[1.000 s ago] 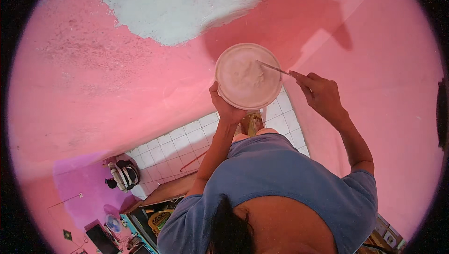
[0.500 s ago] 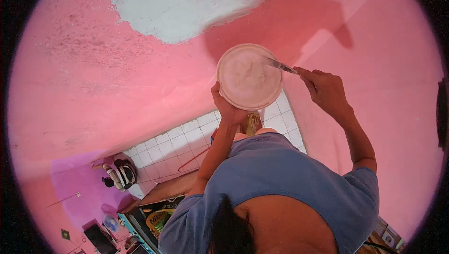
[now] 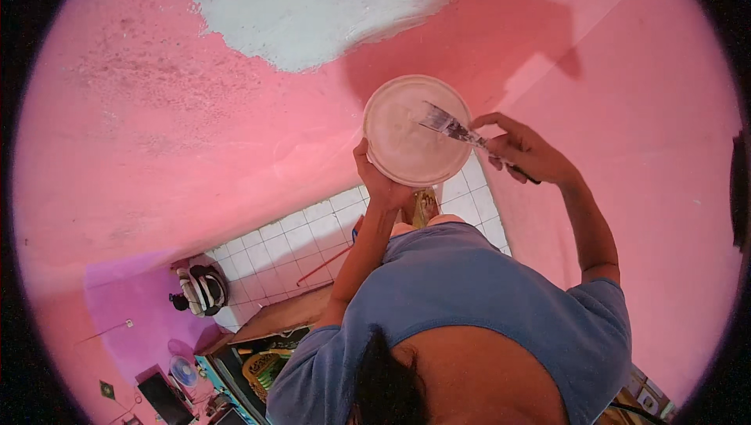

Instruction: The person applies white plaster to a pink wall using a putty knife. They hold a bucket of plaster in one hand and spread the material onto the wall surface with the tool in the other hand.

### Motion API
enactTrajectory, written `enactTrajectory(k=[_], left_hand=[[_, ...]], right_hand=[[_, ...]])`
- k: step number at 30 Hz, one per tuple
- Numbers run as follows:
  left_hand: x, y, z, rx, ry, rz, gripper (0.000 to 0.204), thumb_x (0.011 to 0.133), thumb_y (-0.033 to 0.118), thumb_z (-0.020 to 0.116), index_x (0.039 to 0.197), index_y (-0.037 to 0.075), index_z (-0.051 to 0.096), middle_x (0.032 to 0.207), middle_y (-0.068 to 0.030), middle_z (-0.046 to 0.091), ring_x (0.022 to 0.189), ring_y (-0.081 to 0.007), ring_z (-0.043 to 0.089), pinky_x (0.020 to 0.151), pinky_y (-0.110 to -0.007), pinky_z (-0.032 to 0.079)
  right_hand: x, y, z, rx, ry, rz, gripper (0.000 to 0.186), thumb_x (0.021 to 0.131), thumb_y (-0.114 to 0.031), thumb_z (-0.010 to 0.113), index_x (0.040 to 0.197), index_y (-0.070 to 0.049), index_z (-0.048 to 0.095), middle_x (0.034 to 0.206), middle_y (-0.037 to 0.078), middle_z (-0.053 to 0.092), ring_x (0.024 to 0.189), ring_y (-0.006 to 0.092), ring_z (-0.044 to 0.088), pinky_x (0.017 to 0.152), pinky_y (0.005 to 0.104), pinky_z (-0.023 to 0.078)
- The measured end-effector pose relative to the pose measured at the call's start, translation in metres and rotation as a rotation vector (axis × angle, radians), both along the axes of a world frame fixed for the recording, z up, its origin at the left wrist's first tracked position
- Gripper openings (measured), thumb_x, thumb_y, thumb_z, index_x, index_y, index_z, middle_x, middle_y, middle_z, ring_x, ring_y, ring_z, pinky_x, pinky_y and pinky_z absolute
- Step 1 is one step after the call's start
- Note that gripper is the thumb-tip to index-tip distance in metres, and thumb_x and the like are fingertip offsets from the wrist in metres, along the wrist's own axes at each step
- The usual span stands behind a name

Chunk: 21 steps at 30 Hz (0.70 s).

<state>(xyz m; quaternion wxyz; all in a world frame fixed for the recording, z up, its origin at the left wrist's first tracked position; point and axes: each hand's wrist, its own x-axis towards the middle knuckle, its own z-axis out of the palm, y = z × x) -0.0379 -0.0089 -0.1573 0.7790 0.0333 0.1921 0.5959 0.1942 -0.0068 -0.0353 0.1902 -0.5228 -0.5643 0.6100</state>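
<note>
My left hand (image 3: 383, 182) grips the lower left rim of a round, pale lid-like plate (image 3: 403, 151) and holds it in front of me. A thin spread of whitish paste (image 3: 395, 116) covers the plate. In my right hand (image 3: 524, 151) is a putty knife (image 3: 454, 126), its fingers closed around the dark handle. The flat metal blade, smeared with white, lies over the plate's right half; whether it touches the paste I cannot tell. Ahead, the pink wall (image 3: 235, 127) carries a large white patch (image 3: 289, 10) with a ragged edge.
Another pink wall (image 3: 626, 167) meets the first at a corner on the right. Below is a white tiled floor (image 3: 313, 229) with a thin red stick (image 3: 325, 264). At lower left stand a striped bundle (image 3: 207, 290), a wooden cabinet (image 3: 282, 319) and a fan (image 3: 185, 370).
My right hand has turned the putty knife, so its broad blade face now shows. The paste looks flatter than before. My left hand and the plate have barely moved.
</note>
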Motion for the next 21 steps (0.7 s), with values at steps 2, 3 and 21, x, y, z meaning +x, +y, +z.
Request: enactTrajectory(k=[2,3,21], left_hand=[[-0.001,0.001,0.000,0.002,-0.022,0.029,0.062,0.086,0.049,0.036,0.132,0.008,0.038,0.133,-0.0146,0.042,0.120,-0.0322,0.043,0.101,-0.048,0.035],[-0.002,0.001,0.002,-0.005,-0.022,0.037,0.062,0.086,0.049,0.036,0.132,0.008,0.038,0.133,-0.0146,0.042,0.120,-0.0322,0.043,0.101,-0.048,0.035],[-0.007,-0.004,0.009,0.086,-0.196,-0.132,0.073,0.085,0.062,0.035,0.139,0.013,0.030,0.141,-0.0148,0.033,0.127,-0.0362,0.035,0.102,-0.056,0.031]], right_hand=[[-0.009,-0.008,-0.013,-0.064,-0.031,0.046,0.031,0.093,-0.019,0.049,0.122,-0.009,0.047,0.059,-0.002,0.045,0.042,0.0049,0.037,0.040,0.0216,0.033],[-0.013,-0.012,-0.021,0.060,-0.044,0.073,0.030,0.092,-0.020,0.051,0.120,-0.009,0.048,0.062,-0.001,0.049,0.045,0.0059,0.040,0.043,0.0237,0.036],[0.039,0.049,0.055,0.723,-0.814,0.613,0.039,0.073,-0.016,0.067,0.112,-0.014,0.063,0.089,0.010,0.067,0.075,0.0274,0.063,0.071,0.0393,0.048]])
